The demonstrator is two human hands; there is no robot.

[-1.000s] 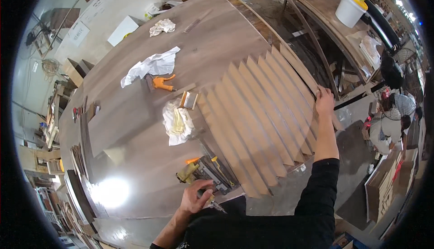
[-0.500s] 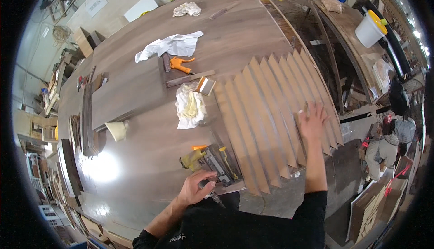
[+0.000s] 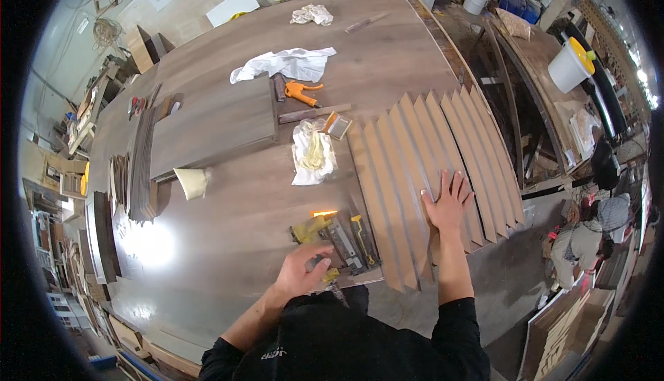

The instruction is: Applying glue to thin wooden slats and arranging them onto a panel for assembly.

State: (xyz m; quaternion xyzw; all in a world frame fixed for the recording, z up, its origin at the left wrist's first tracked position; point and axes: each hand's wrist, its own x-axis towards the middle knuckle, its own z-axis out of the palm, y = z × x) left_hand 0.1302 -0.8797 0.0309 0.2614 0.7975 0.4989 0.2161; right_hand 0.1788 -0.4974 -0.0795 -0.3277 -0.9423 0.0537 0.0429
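My left hand point(image 3: 304, 270) is curled round the handle of a yellow-and-grey nail gun point(image 3: 342, 246) at the table's near edge. A metal fitting shows below the fingers. My right hand point(image 3: 449, 205) lies flat, fingers spread, on a row of long brown strips point(image 3: 401, 194) with pointed ends, laid side by side with grey edges between them. One dark gap runs through the row by this hand. A yellow-and-black utility knife point(image 3: 362, 239) lies between the nail gun and the strips. Something orange point(image 3: 323, 213) lies just beyond the gun.
On the brown table point(image 3: 228, 222) lie a paintbrush point(image 3: 337, 125), a stained cloth point(image 3: 315, 153), an orange blow gun point(image 3: 303, 93), a white cloth point(image 3: 287, 65), a flat panel point(image 3: 214, 125) and stacked boards point(image 3: 142, 163). Another person point(image 3: 581, 243) crouches at the right, beyond the table.
My right hand has moved left across the strips, and a dark gap now shows in the row. My left hand keeps its grip. The whole view has shifted slightly.
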